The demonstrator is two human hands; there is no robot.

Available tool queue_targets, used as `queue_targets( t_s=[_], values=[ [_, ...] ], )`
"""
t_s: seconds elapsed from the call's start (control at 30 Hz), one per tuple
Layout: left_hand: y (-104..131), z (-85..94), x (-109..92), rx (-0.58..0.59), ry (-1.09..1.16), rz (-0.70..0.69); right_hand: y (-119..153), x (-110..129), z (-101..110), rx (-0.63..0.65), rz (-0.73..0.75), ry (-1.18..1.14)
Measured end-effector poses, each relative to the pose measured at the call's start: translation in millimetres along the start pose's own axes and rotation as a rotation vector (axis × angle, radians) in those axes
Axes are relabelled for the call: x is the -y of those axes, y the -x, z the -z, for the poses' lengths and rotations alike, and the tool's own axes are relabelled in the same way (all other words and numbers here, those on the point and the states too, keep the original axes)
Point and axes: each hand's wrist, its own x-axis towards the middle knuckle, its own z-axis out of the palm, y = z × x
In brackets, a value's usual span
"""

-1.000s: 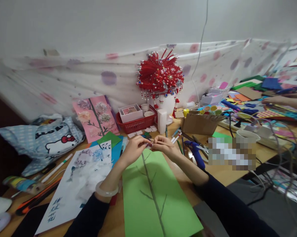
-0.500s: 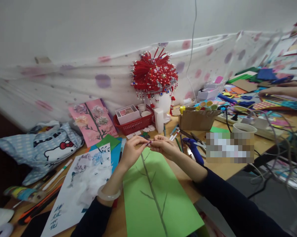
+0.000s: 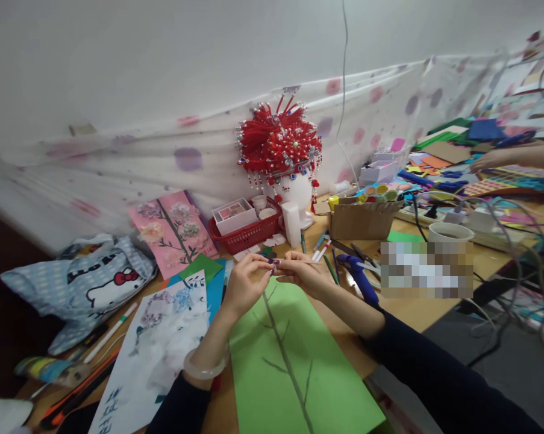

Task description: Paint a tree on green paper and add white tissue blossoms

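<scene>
Above the far end of a green sheet (image 3: 299, 355) with a dark painted stem and branches, my two hands meet at the fingertips. My right hand (image 3: 301, 276) is closed round a thin wooden stick (image 3: 315, 262), whose end sticks out to the right. The fingers of my left hand (image 3: 244, 286) are pinched against the right fingertips; whatever small thing lies between them is hidden. Left of the green sheet is a white sheet (image 3: 131, 361) with painted flowers, writing and crumpled white tissue on it.
Behind stand a pink flower picture (image 3: 170, 208), a red basket (image 3: 247, 236) and a white head form (image 3: 299, 193) under a red beaded headdress. A blue glue gun (image 3: 361, 280), cardboard box (image 3: 364, 220) and cables lie right. A patterned bag (image 3: 104, 271) sits left; another person's hand (image 3: 502, 158) is far right.
The camera view has shifted slightly, moving the scene a little. My hands stay together at the fingertips, with the left fingers bent a bit differently. The stick is still in my right hand.
</scene>
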Motion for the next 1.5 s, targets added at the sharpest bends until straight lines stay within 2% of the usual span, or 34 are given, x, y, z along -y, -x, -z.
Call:
queue_targets(
  t_s=[0.07,0.13,0.23,0.3,0.37,0.43,0.53,0.7,1.07,1.2,1.37,1.5],
  values=[
    [0,-0.1,0,0.018,0.035,0.010,0,-2,1,-0.002,0.021,0.027],
    [1,-1.8,2,-0.003,0.142,0.105,0,-4,1,0.001,0.039,0.044],
    [1,-6.8,5,-0.052,0.431,0.442,0,-4,-1,-0.023,0.075,0.082],
    [2,-10.8,5,-0.011,0.618,0.671,1,-2,-2,-0.051,0.125,0.123],
    [3,-15.1,3,0.025,0.738,0.812,2,-2,-4,-0.061,0.195,0.165],
    [4,-19.2,-1,-0.023,0.794,0.866,2,-2,-4,-0.063,0.267,0.204],
    [5,-23.9,-6,-0.134,0.810,0.868,2,-3,-3,-0.067,0.326,0.250],
    [5,-24.5,-5,-0.209,0.826,0.792,2,-3,-3,-0.057,0.346,0.267],
    [4,-20.9,0,-0.146,0.755,0.617,3,-2,-4,-0.023,0.285,0.171],
    [3,-20.7,-2,-0.148,0.759,0.648,1,-4,-2,-0.034,0.249,0.167],
    [3,-17.9,-4,-0.136,0.881,0.760,7,2,-6,-0.070,0.295,0.256],
    [4,-17.8,-3,-0.095,0.857,0.724,8,3,-8,-0.079,0.302,0.303]
  ],
)
